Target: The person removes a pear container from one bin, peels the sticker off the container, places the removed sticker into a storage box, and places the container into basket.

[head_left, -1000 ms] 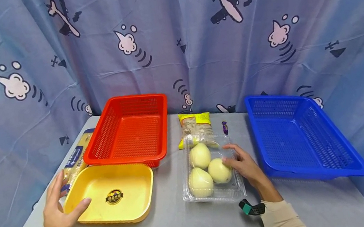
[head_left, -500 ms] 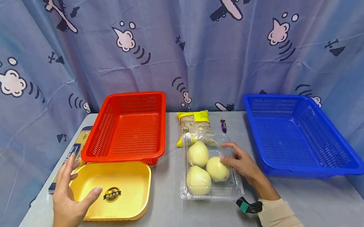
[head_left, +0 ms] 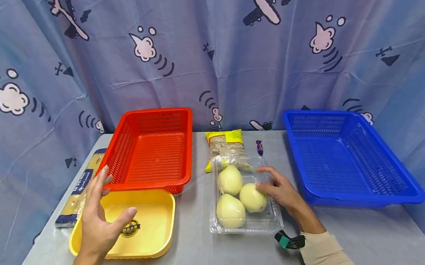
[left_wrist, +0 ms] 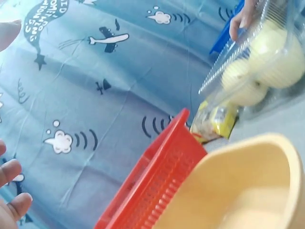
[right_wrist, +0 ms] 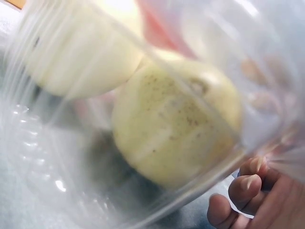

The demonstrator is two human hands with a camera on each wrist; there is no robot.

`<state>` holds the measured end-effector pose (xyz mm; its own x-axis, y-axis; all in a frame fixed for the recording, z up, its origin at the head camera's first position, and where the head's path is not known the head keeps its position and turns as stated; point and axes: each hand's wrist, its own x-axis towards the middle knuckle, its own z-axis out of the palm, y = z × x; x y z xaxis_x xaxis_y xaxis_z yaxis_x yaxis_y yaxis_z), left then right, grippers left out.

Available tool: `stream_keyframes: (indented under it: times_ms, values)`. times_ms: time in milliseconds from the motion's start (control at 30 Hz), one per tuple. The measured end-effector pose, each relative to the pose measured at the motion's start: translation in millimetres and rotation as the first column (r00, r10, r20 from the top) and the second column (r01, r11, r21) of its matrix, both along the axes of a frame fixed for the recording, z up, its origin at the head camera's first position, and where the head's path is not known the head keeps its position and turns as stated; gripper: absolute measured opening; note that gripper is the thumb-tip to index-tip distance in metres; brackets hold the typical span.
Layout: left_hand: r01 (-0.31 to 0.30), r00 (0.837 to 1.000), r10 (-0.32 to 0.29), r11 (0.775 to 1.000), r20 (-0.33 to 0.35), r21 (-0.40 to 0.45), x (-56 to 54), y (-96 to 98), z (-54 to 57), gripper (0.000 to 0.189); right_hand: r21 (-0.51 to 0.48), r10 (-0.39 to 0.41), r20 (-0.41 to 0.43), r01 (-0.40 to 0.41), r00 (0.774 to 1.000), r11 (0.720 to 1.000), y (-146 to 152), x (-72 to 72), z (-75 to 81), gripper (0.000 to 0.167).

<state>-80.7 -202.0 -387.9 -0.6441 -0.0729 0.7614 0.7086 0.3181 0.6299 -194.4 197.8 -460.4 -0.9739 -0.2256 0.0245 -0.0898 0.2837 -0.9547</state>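
Note:
A clear plastic clamshell box (head_left: 269, 223) holds 3 round, pale yellow-green fruits, pears by their look (head_left: 254, 197). My right hand (head_left: 285, 192) grips its right side, thumb over the lid; in the right wrist view curled fingers (right_wrist: 245, 186) show at the box's edge. My left hand (head_left: 100, 222) is held in the air over the left part of a yellow plastic basin (head_left: 157, 246), fingers spread, thumb pointing right, nothing in it. The basin bears a round dark label (head_left: 130, 228). In the left wrist view, only fingertips (left_wrist: 19, 205) of that hand show at the left edge.
A red basket (head_left: 158, 159) stands behind the basin, a blue basket (head_left: 349, 162) at the right. A long yellow-and-blue packet (head_left: 80, 184) lies along the left edge. Behind the box are a yellow bag (head_left: 225, 142) and a small purple wrapped candy (head_left: 259, 147). A patterned curtain (head_left: 202, 61) closes the back.
My left hand has moved right from the basin's left rim, over the basin toward the box, fingers still spread. The right hand has kept its place on the box.

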Motion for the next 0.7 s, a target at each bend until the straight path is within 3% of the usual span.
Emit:
stream_keyframes:
  times_ms: [233,467,700]
  values:
    - [0.036,0.999,-0.036,0.999,-0.019,0.012,-6.3,16.1,5.1,0.083,-0.002,0.006,-0.008,-0.006,1.000,1.000,-0.4,-0.9,0.7,0.045]
    - [0.095,0.995,-0.095,0.995,-0.011,0.036,-27.3,22.3,-17.2,0.087,-0.001,0.011,-0.013,-0.011,1.000,1.000,1.2,-0.1,0.3,0.045]
    - [0.144,0.988,-0.146,0.989,0.044,0.037,-35.5,38.7,-23.3,0.085,-0.002,0.014,-0.035,-0.014,0.999,1.000,0.5,1.0,0.2,0.045]
